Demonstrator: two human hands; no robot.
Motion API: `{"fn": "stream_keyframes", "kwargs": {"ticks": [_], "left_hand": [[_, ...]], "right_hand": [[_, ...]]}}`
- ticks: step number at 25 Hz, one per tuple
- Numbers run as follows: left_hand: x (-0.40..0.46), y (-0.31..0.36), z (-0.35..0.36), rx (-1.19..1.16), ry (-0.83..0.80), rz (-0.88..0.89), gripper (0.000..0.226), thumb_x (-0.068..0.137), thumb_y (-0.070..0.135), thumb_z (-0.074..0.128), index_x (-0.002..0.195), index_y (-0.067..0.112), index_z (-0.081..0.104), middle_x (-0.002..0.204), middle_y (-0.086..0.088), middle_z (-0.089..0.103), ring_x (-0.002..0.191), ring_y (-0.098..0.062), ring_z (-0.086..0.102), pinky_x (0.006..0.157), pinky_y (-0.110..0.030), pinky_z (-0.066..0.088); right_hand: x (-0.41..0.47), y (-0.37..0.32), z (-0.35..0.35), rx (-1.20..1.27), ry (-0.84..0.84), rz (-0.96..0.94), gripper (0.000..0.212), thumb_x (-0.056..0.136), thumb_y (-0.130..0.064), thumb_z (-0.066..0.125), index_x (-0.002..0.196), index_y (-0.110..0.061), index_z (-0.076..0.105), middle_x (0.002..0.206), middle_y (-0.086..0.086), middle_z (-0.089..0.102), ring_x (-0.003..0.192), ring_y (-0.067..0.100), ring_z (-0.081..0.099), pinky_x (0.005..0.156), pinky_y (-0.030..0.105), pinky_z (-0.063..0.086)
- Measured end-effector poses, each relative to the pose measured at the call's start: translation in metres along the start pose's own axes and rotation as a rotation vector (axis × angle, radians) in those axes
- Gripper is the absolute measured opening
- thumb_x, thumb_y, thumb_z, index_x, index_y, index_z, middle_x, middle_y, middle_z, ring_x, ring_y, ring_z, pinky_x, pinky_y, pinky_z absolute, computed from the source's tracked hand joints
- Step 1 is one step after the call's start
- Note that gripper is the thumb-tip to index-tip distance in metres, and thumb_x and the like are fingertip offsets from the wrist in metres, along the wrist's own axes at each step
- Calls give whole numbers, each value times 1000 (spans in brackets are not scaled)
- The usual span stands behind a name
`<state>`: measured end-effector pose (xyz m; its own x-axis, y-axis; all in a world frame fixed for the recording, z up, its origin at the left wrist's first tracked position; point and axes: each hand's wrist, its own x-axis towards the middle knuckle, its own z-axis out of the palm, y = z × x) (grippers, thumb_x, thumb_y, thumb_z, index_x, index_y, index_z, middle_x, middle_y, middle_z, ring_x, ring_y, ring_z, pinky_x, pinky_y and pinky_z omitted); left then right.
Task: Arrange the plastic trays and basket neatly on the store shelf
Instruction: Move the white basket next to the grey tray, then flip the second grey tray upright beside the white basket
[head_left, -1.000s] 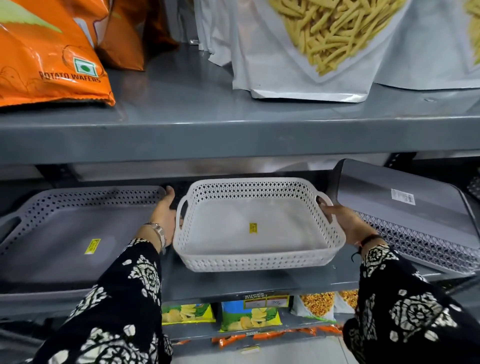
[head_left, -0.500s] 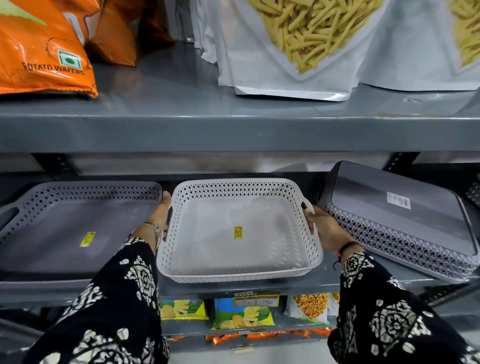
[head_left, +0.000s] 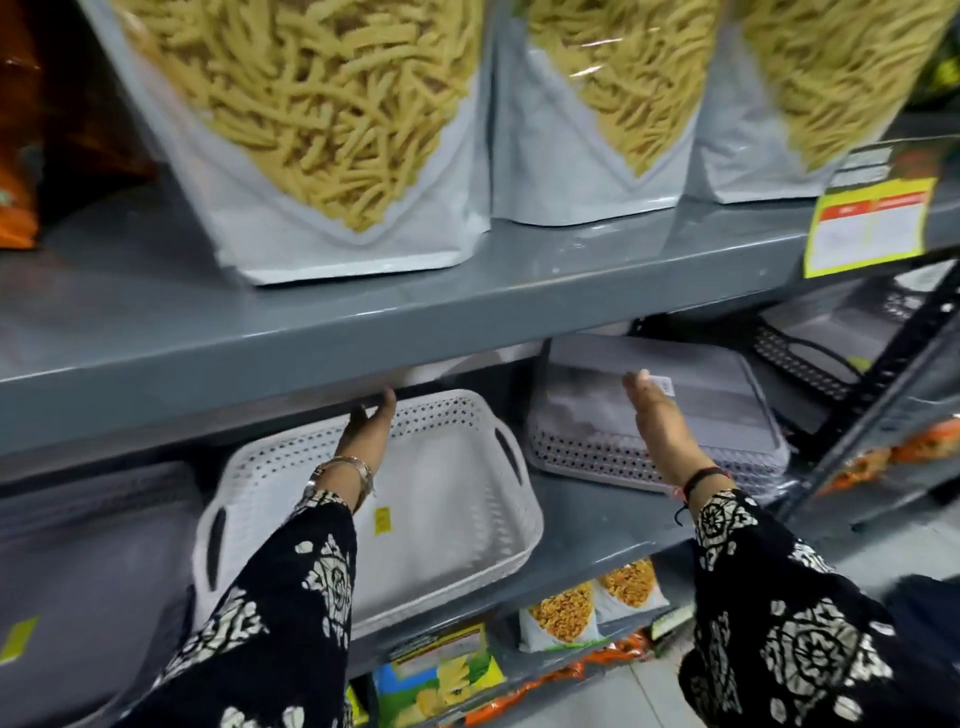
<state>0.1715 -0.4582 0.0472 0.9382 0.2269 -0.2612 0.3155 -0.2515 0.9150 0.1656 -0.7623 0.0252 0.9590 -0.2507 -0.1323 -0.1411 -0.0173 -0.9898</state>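
White basket (head_left: 452, 499) sits centre frame on grey shelf (head_left: 597, 525), nobody holding it. Left hand (head_left: 366, 434) open above its far rim, fingers spread. Right hand (head_left: 662, 423) open, empty, over upturned grey trays (head_left: 727, 415) right of centre. Another grey tray (head_left: 88, 561) lower left.

Grey shelf (head_left: 587, 525) bears white basket (head_left: 457, 519) (yellow-stickered) beside grey trays (head_left: 717, 410).

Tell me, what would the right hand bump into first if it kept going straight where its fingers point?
Probably the upturned grey tray stack. The right hand points at its flat bottom, near the white label. Motion blur hides whether the fingertips already touch it.
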Motion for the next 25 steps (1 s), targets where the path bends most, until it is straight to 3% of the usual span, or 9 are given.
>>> {"fn": "stream_keyframes", "kwargs": {"ticks": [3, 6, 9, 11, 14, 17, 21, 23, 25], "left_hand": [[0, 18, 60, 57, -59, 27, 67, 94, 47, 34, 148, 12, 18, 157, -6, 24, 143, -23, 25, 119, -36, 19], [6, 38, 115, 81, -83, 49, 58, 96, 43, 31, 142, 7, 31, 149, -13, 37, 135, -28, 37, 112, -36, 28], [18, 62, 160, 99, -54, 31, 61, 96, 46, 27, 142, 6, 32, 150, -17, 35, 136, -33, 36, 113, -42, 29], [30, 66, 188, 146, -34, 75, 63, 96, 49, 25, 136, 4, 43, 145, -19, 43, 131, -35, 42, 112, -48, 32], [40, 64, 214, 271, 27, 120, 57, 96, 45, 31, 131, 4, 50, 141, -16, 49, 130, -32, 45, 113, -41, 32], [40, 62, 235, 302, 103, 241, 46, 98, 29, 35, 135, 4, 46, 147, -11, 43, 136, -26, 38, 115, -34, 25], [41, 55, 237, 179, 89, 79, 54, 98, 38, 32, 141, 5, 36, 152, -13, 34, 138, -29, 34, 114, -35, 25], [38, 51, 232, 48, 171, -63, 63, 95, 47, 33, 142, 5, 35, 151, -16, 34, 138, -31, 34, 116, -38, 26], [38, 48, 225, -129, 167, -150, 85, 80, 70, 34, 142, 11, 36, 150, -15, 37, 137, -32, 37, 117, -46, 27]], "right_hand": [[13, 2, -56, -80, 153, -56, 62, 94, -50, 28, 139, -9, 37, 150, 9, 34, 138, 25, 31, 114, 40, 22], [37, 5, -103, -204, 231, -119, 56, 97, -41, 26, 136, -4, 39, 147, 16, 38, 136, 28, 34, 113, 36, 24], [69, 8, -150, -286, 248, -107, 56, 97, -42, 25, 137, -5, 38, 148, 20, 36, 137, 31, 32, 114, 35, 22], [95, 17, -176, -294, 213, -26, 59, 96, -44, 22, 137, -5, 40, 147, 20, 37, 136, 32, 33, 115, 38, 23], [120, 30, -187, -233, 123, 104, 61, 94, -49, 25, 132, -5, 45, 139, 9, 46, 128, 26, 42, 113, 45, 30], [141, 48, -190, -202, 57, 202, 57, 92, -47, 35, 130, -6, 49, 137, 18, 51, 125, 32, 47, 111, 48, 33], [159, 67, -183, -156, 91, 227, 100, 63, -80, 37, 130, -7, 48, 138, 19, 49, 128, 34, 44, 112, 48, 32], [153, 50, -178, -151, 76, 210, 72, 86, -56, 37, 132, -1, 44, 139, 20, 46, 129, 35, 42, 111, 47, 32], [152, 35, -175, -195, 68, 156, 46, 96, -32, 35, 129, -1, 44, 127, 20, 54, 116, 36, 51, 101, 46, 42]]}}
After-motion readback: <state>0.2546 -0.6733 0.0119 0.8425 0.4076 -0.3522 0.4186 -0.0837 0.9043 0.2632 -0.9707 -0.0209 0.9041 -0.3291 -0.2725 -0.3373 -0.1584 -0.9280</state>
